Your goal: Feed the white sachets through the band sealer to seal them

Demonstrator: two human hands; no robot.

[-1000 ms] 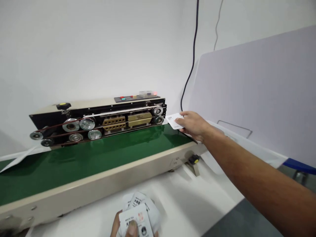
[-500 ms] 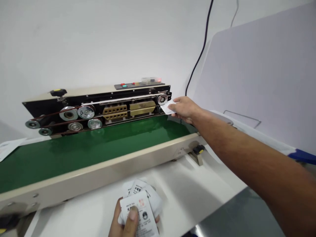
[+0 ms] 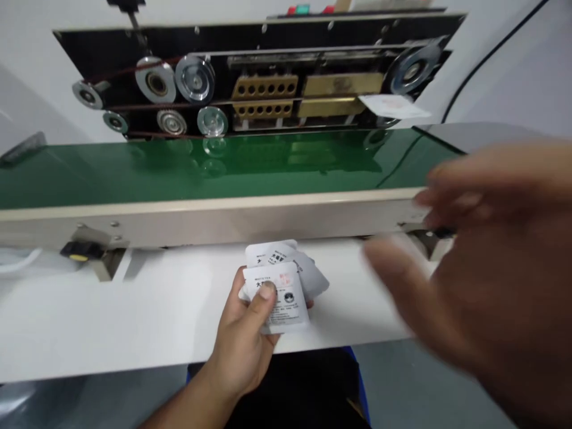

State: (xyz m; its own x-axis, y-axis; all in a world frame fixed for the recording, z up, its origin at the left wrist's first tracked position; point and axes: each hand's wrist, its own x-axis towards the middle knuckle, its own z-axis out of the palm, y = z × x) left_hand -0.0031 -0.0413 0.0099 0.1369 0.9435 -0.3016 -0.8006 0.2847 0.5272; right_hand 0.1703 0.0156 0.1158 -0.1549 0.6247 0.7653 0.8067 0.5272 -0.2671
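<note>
Several small white sachets (image 3: 286,307) with black print are fanned out in my left hand (image 3: 250,339), the thumb pressed on the top one. They are over the white table, in front of the conveyor. My right hand (image 3: 482,256) is large and blurred at the right, fingers and thumb apart, nothing between them. One white sachet (image 3: 393,106) sticks out from the right end of the band sealing machine (image 3: 263,44), by the large roller (image 3: 413,70), with no hand on it.
A green conveyor belt (image 3: 268,173) runs below the sealer's rollers and brass blocks (image 3: 264,87). Its beige frame (image 3: 250,223) has a black knob (image 3: 83,250) at the left. A black cable (image 3: 491,59) hangs at the right.
My right hand has let go of the sachet at the machine's right end and come back toward me. My left hand still holds its sachets. The view has shifted closer to the machine.
</note>
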